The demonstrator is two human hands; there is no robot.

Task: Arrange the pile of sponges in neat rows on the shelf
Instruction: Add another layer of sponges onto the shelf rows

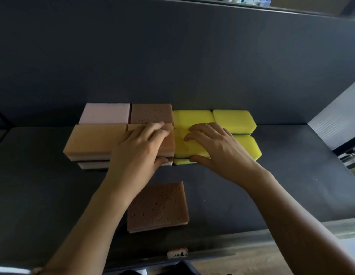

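Sponges (192, 117) stand in a block on the dark shelf (53, 195), all of it beyond the loose brown sponge (158, 207), which lies flat and alone nearer the shelf's front edge. Head view, the sole view: beyond and to the left of the loose brown sponge, a pink sponge (105, 113) and a back brown sponge (151, 113) sit side by side against the back panel (172, 56). Directly in front of them two orange sponges form a second row, the left orange sponge (93, 139) fully in sight and the right orange sponge (169, 144) largely covered. Paler layers show under the orange row, so it is stacked; the number of layers cannot be told. Beyond and to the right of the loose brown sponge, four yellow sponges (233, 120) sit in two rows of two, touching one another and the brown-and-orange group, with a further yellow layer showing beneath the near row. Left hand (138, 147) rests on the right orange sponge, fingers nearly straight and flat on its top, thumb set against the front face of the stack; it grips nothing. Right hand (216, 149) rests on the near-left yellow sponge (179, 149), fingers spread and lightly bent over its top, thumb laid along the front face below; nothing is enclosed. A small white label (177, 253) sits on the shelf's front lip, nearer the camera than the loose brown sponge.
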